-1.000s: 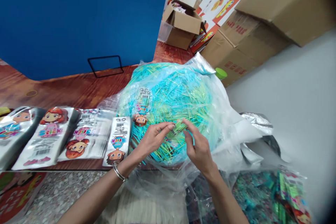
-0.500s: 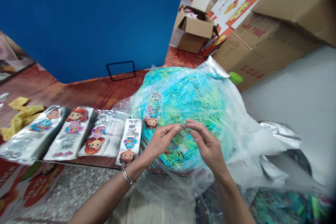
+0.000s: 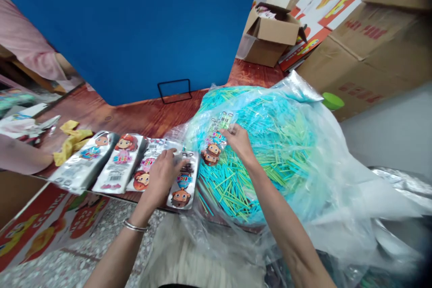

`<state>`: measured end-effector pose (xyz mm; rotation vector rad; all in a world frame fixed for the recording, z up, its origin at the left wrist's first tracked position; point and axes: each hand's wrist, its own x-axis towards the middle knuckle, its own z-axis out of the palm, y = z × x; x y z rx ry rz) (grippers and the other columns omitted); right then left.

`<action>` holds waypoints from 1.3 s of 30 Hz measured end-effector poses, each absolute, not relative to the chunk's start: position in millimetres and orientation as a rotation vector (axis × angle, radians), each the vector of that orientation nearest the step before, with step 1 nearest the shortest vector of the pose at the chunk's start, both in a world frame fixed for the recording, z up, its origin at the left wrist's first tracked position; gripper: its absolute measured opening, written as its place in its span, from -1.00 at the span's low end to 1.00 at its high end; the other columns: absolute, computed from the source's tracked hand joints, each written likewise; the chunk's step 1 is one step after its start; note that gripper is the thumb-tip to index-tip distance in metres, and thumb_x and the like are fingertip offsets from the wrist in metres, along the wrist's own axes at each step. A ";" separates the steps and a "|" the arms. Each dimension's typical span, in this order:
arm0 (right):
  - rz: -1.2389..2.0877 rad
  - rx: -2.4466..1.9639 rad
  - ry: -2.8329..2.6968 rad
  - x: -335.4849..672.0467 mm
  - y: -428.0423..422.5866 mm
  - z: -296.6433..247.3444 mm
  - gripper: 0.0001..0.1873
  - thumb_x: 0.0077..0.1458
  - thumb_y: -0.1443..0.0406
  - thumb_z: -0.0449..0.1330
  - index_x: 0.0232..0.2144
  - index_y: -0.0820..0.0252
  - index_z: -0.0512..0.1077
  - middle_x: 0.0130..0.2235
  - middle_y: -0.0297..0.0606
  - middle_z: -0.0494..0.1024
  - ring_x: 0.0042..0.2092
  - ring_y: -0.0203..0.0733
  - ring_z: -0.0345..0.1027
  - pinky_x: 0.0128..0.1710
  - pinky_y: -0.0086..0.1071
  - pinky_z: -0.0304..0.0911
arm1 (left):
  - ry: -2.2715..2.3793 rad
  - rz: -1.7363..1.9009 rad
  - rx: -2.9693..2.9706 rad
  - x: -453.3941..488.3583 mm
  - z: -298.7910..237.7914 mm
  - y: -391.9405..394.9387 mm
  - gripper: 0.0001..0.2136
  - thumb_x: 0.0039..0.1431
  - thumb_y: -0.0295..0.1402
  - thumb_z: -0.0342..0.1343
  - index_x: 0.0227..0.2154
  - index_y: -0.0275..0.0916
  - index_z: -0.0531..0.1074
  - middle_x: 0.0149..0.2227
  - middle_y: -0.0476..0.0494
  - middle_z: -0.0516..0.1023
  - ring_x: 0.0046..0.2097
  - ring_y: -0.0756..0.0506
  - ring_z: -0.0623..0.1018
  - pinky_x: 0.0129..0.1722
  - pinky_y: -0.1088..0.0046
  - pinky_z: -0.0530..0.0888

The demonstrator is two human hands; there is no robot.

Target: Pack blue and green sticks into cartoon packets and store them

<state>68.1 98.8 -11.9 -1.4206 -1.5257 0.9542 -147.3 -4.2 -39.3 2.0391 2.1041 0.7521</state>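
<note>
Head view: a large clear plastic bag (image 3: 326, 144), full of thin blue and green sticks (image 3: 243, 189), is the landmark. On its left part lie small printed packets (image 3: 213, 149), seemingly overlapping. The right hand (image 3: 239, 138) has bent fingers at their upper edge; whether it pinches one, I cannot tell. Left of the bag, the left hand (image 3: 164, 172) spreads over flat printed pouches (image 3: 184, 189), nothing visibly gripped. The packets look light, bendy, slippery, probably best held by an edge.
</note>
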 end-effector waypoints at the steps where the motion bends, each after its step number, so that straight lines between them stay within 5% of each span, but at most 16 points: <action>1: 0.823 -1.511 -1.614 64.2 104.8 -15.0 -0.77 -0.01 0.15 0.17 -0.46 0.22 0.35 -0.48 -0.28 0.47 -0.37 -0.14 0.41 -0.35 -0.28 0.31 | 2.124 0.653 2.066 -150.2 -43.7 -8.4 -0.62 0.07 -0.11 0.11 -0.18 -0.32 0.39 -0.31 -0.25 0.53 -0.31 -0.16 0.52 -0.35 0.39 0.38; 7: 0.239 -1.823 -1.849 52.3 98.4 -18.0 -0.50 0.08 0.18 0.14 -0.02 0.45 0.26 -0.13 0.14 0.46 -0.10 0.10 0.39 -0.18 -0.13 0.28 | 2.240 0.360 1.795 -141.5 -45.5 -2.9 -0.62 0.03 -0.02 0.09 -0.28 -0.26 0.37 -0.32 -0.17 0.53 -0.32 -0.13 0.51 -0.42 0.45 0.29; 10: 0.139 -1.707 -1.918 71.9 84.2 -0.7 -0.45 0.13 0.17 0.09 0.07 0.46 0.18 -0.05 0.15 0.40 -0.12 0.04 0.38 -0.19 -0.15 0.30 | 2.219 0.272 1.619 -148.0 -41.6 10.1 -0.63 0.04 0.00 0.04 -0.34 -0.23 0.41 -0.38 -0.12 0.55 -0.35 -0.14 0.53 -0.48 0.46 0.24; 14: 0.250 -1.473 -2.045 133.3 48.8 27.8 -0.64 0.19 0.21 0.03 0.00 0.22 0.30 -0.10 -0.11 0.45 -0.31 -0.23 0.41 -0.25 -0.30 0.34 | 2.138 0.343 1.655 -161.7 -41.9 16.0 -0.67 0.09 -0.05 -0.01 -0.37 -0.19 0.50 -0.36 -0.10 0.59 -0.31 -0.14 0.55 -0.44 0.48 0.26; 17: 0.391 -1.562 -2.159 181.3 13.5 27.1 -0.75 0.19 0.24 0.04 -0.11 0.18 0.38 -0.20 -0.21 0.53 -0.29 -0.23 0.42 -0.30 -0.35 0.33 | 2.176 0.345 1.771 -164.9 -44.5 10.9 -0.66 0.16 -0.11 -0.07 -0.30 -0.17 0.54 -0.32 -0.13 0.62 -0.29 -0.18 0.56 -0.41 0.44 0.29; 23: 0.210 -1.788 -2.578 209.9 -32.1 -29.7 -0.79 0.16 0.33 0.08 -0.18 0.28 0.42 -0.24 -0.08 0.53 -0.14 -0.03 0.39 -0.17 -0.19 0.28 | 2.241 0.451 2.098 -158.8 -46.9 -0.2 -0.66 0.23 -0.28 -0.14 -0.12 -0.25 0.48 -0.12 -0.20 0.55 -0.31 -0.14 0.55 -0.41 0.41 0.33; 30: -0.040 -1.945 -2.703 208.8 -49.1 -52.3 -0.73 0.14 0.48 0.02 -0.11 0.26 0.36 -0.21 -0.11 0.48 -0.17 -0.06 0.31 -0.21 -0.24 0.17 | 2.166 0.657 2.134 -166.5 -41.3 -3.5 -0.64 0.25 -0.25 -0.17 -0.12 -0.30 0.47 -0.18 -0.23 0.54 -0.18 -0.20 0.53 -0.31 0.36 0.38; 39: -0.057 -2.017 -2.669 202.5 -46.1 -62.5 -0.84 0.14 0.28 0.10 -0.25 0.25 0.38 -0.27 -0.12 0.46 -0.19 -0.03 0.27 -0.23 -0.26 0.12 | 2.297 0.996 1.618 -181.3 0.0 -17.2 -0.68 0.12 -0.15 -0.04 -0.13 -0.09 0.47 -0.16 -0.03 0.55 -0.11 -0.20 0.52 -0.19 0.24 0.40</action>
